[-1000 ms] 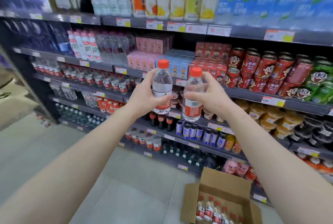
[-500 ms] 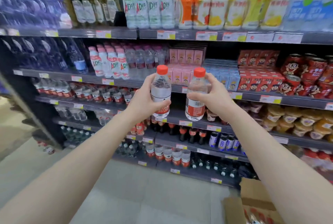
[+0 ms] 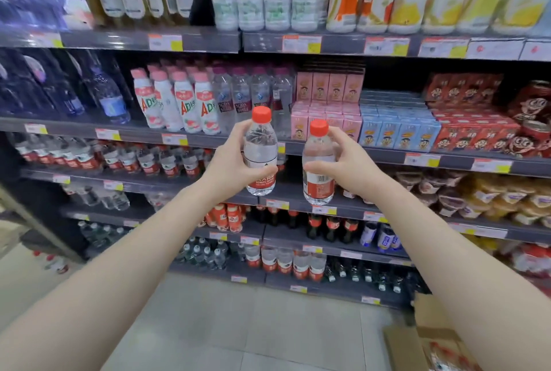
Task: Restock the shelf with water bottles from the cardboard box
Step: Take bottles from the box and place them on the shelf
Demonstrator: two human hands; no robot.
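A tall dark-grey shelving unit (image 3: 208, 42) fills the view, its rails lined with white-and-yellow price tags (image 3: 165, 42), above a pale tiled floor (image 3: 238, 326). Above the held bottles stand AD milk-drink bottles (image 3: 185, 102), clear soda-water bottles (image 3: 241, 96) and pink drink cartons (image 3: 328, 87). Up and to the right of the right hand are blue cartons (image 3: 396, 132) and red cartoon-face cans (image 3: 533, 111). Left of the left hand, on the tier at grip level, runs a row of red-labelled water bottles (image 3: 128, 159). More of the same kind stand well below the hands (image 3: 286, 263).

The left hand (image 3: 229, 168) is wrapped round the left water bottle (image 3: 260, 156), thumb across its front. The right hand (image 3: 348, 171) grasps the right water bottle (image 3: 318, 174) from its outer side, fingers behind and thumb in front. Both bottles are upright, side by side but apart, raised in front of the shelves; the left one sits slightly higher. Each is clear plastic with a red screw cap and a red-and-white label; a barcode shows on the right one.

The cardboard box (image 3: 417, 341) lies on the floor, far below the right forearm, its contents blurred.
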